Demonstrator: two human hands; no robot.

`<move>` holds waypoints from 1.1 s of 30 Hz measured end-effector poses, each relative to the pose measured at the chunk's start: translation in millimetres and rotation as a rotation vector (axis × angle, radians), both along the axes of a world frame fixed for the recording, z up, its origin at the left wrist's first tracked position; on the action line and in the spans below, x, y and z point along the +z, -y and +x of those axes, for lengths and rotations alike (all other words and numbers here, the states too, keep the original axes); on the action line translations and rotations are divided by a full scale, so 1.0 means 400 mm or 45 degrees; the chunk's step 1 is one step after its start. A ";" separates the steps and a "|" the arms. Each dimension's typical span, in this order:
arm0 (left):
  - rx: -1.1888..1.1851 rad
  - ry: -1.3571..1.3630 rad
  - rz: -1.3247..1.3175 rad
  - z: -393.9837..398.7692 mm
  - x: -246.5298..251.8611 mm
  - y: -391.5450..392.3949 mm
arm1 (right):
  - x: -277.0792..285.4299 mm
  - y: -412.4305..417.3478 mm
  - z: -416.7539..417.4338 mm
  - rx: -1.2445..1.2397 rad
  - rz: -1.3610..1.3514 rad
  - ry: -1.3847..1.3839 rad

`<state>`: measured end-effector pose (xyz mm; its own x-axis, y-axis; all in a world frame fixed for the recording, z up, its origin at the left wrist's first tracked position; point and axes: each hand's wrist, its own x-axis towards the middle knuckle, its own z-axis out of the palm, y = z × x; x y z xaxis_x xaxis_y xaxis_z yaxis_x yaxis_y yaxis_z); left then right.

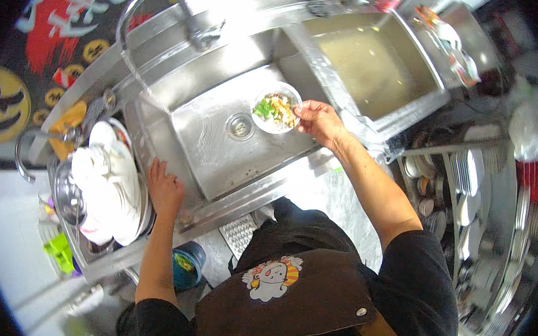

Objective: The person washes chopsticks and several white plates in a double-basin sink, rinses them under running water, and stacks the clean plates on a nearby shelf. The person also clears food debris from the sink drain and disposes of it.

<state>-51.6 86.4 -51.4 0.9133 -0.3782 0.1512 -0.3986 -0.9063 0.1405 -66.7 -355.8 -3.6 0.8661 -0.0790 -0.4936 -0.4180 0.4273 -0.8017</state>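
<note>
My right hand [317, 120] grips the rim of a small white bowl [295, 93] over the middle basin of a steel sink [204, 153]. Chopped green and pale orange food bits [276, 110] lie in the bowl. Left of the bowl, the basin's drain [240, 126] holds some small scraps. My left hand [165, 187], with nothing in it, rests by the wall between the middle and left basins, fingers a little apart. Close to its left, white plates and bowls [111, 188] are piled up in the left basin.
Cloudy water fills the right basin [367, 66]. A curved faucet [124, 24] arches over the sink's back edge. A blue bin [188, 266] with green scraps stands below the front edge. Racks of stacked plates [470, 174] are at right. A metal basket [452, 64] sits beyond the right basin.
</note>
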 end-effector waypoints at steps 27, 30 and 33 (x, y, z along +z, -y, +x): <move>-0.879 -0.244 -0.340 -0.173 0.056 1.396 | -0.294 1.103 -0.878 -1.252 -0.070 -0.234; -0.851 -0.284 -0.023 -0.205 0.037 1.558 | -0.407 1.216 -0.904 -1.392 -0.147 -0.397; -0.737 -0.385 0.093 -0.220 0.014 1.655 | -0.549 1.330 -0.911 -1.440 -0.216 -0.478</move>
<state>-139.5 -575.6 -45.7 0.5573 -0.8209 -0.1251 -0.7773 -0.5687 0.2692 -431.0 -887.7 -223.0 0.0694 -0.7891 -0.6103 -0.0942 0.6038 -0.7915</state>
